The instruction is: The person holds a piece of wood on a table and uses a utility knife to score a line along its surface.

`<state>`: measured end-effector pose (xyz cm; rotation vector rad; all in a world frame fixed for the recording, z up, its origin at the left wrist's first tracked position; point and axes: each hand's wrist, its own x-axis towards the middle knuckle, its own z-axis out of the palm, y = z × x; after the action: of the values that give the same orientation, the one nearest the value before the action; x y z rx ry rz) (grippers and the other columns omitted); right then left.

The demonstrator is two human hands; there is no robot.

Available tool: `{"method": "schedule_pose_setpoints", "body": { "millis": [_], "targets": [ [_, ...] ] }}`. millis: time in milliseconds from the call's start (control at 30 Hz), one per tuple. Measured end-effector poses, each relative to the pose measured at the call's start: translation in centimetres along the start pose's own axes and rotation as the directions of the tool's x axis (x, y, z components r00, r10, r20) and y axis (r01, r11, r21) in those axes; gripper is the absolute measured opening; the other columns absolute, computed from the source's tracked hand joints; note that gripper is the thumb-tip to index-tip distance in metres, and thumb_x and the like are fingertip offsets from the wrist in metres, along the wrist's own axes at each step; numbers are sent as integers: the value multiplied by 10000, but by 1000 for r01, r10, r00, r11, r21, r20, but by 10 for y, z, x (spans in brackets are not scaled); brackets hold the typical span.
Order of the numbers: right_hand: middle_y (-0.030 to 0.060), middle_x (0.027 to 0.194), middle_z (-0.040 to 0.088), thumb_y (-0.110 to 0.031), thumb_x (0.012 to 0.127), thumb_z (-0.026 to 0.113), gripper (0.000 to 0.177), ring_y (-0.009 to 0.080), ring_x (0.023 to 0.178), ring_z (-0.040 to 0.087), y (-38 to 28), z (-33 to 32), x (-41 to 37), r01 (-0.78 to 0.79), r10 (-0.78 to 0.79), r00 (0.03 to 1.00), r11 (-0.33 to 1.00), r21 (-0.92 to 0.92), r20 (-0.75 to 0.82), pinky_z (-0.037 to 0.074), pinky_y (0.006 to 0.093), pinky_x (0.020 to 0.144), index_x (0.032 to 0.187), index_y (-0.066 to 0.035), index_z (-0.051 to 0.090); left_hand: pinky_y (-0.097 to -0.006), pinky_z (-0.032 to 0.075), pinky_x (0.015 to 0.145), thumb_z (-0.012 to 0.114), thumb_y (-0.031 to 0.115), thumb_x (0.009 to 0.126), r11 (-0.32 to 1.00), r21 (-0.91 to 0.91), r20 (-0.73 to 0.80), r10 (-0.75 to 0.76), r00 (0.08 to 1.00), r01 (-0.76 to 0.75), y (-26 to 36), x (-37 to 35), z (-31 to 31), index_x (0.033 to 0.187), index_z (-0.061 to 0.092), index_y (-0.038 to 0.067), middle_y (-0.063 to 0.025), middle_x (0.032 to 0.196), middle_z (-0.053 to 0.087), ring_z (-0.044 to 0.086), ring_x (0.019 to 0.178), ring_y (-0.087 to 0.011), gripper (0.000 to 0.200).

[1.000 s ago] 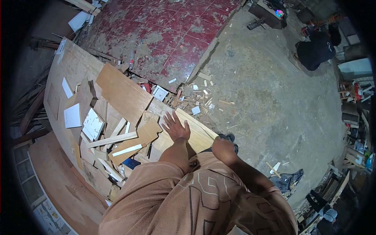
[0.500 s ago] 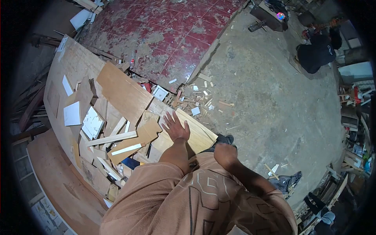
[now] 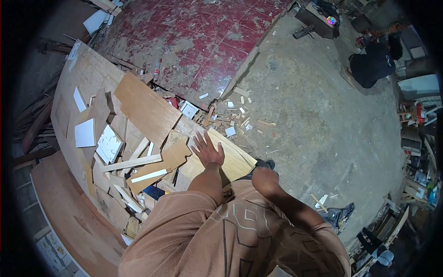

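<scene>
Fingers spread, my left hand (image 3: 208, 151) lies palm down on a pale wooden board (image 3: 236, 159) at the corner of the large work surface. My right hand (image 3: 265, 180) is closed in a fist just beyond the board's near right corner, in front of my body. Whatever it may hold is hidden from view. A dark shoe (image 3: 265, 164) shows partly beside that corner. Left of my left hand is a brown offcut (image 3: 175, 154) with a notched edge, and a white strip (image 3: 149, 176) rests on it.
Wood offcuts and white pieces (image 3: 110, 144) litter the work surface (image 3: 87, 62). A brown panel (image 3: 145, 108) lies along its far edge. Scraps (image 3: 230, 131) cover the floor beyond. Red tiles (image 3: 203, 41) end at a raised edge. A person (image 3: 371, 64) in dark clothing is low down at the far right.
My right fist sits very slightly higher in the view. My left hand keeps its place on the board.
</scene>
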<state>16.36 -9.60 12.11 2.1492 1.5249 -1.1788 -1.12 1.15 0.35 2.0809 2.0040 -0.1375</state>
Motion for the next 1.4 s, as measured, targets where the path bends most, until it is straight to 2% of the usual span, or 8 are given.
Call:
{"method": "schedule_pose_setpoints", "body": {
  "millis": [233, 333, 567, 700, 767, 1067, 1267, 1400],
  "targets": [
    [198, 952, 700, -135, 853, 500, 243, 347, 883, 697, -35, 26, 60, -111, 112, 991, 994, -18, 77, 564, 440, 710, 939, -39, 706, -587, 24, 1136, 468, 462, 874, 1000, 25, 2, 2, 1000, -2, -1, 0, 3, 1521, 101, 115, -176, 1580, 27, 8, 1456, -378, 820],
    [208, 952, 697, -127, 852, 501, 239, 349, 887, 696, -33, 42, 81, -84, 91, 992, 994, 76, -88, 564, 445, 715, 941, -27, 699, -583, 19, 1137, 469, 467, 875, 999, 34, 25, -1, 1000, 0, 2, -1, 2, 1521, 99, 119, -182, 1579, 24, 3, 1454, -384, 822],
    [186, 974, 698, -128, 833, 525, 235, 353, 893, 692, -10, 13, 35, -60, 59, 997, 998, 24, 48, 560, 437, 749, 931, -36, 717, -575, 26, 1142, 477, 485, 870, 999, 28, 41, 36, 999, -37, 1, 1, 0, 1524, 95, 145, -212, 1571, 10, -17, 1448, -409, 830],
    [201, 967, 697, -145, 852, 513, 258, 363, 905, 691, -11, 53, 67, -26, 24, 995, 999, 23, 100, 564, 439, 743, 975, -40, 713, -577, 31, 1142, 486, 487, 867, 999, 7, 42, 34, 999, -34, 1, -2, 3, 1525, 102, 161, -211, 1571, 12, -12, 1447, -412, 828],
    [212, 957, 696, -147, 855, 507, 252, 368, 901, 690, -24, 63, 88, -95, 111, 990, 982, 164, -90, 564, 445, 736, 976, -24, 692, -577, 36, 1142, 496, 480, 867, 999, 29, 10, 39, 999, -39, -1, 0, 6, 1524, 113, 172, -208, 1571, 23, 4, 1446, -413, 820],
    [228, 921, 693, -136, 859, 479, 251, 346, 825, 701, -30, 59, 121, 126, -96, 967, 985, 116, -235, 562, 452, 689, 942, 1, 672, -568, 56, 1145, 484, 466, 887, 997, 8, -122, -69, 990, 71, 1, 5, 14, 1519, 155, 221, -163, 1577, 89, 72, 1450, -368, 754],
    [228, 887, 692, -137, 848, 474, 252, 350, 810, 699, -18, 61, 98, 113, -82, 966, 987, 117, -244, 558, 456, 674, 935, 4, 663, -547, 73, 1150, 431, 461, 918, 989, -16, -161, -151, 975, 150, 3, 3, 16, 1520, 158, 237, -163, 1571, 123, 98, 1444, -369, 697],
    [232, 880, 688, -124, 834, 495, 224, 357, 795, 697, 12, 50, 32, 32, -16, 993, 991, 133, -118, 558, 467, 673, 931, 5, 651, -536, 42, 1154, 423, 470, 921, 990, -3, -142, -140, 980, 141, 2, 4, 17, 1517, 174, 198, -174, 1575, 90, 64, 1450, -368, 700]
  ]
}}
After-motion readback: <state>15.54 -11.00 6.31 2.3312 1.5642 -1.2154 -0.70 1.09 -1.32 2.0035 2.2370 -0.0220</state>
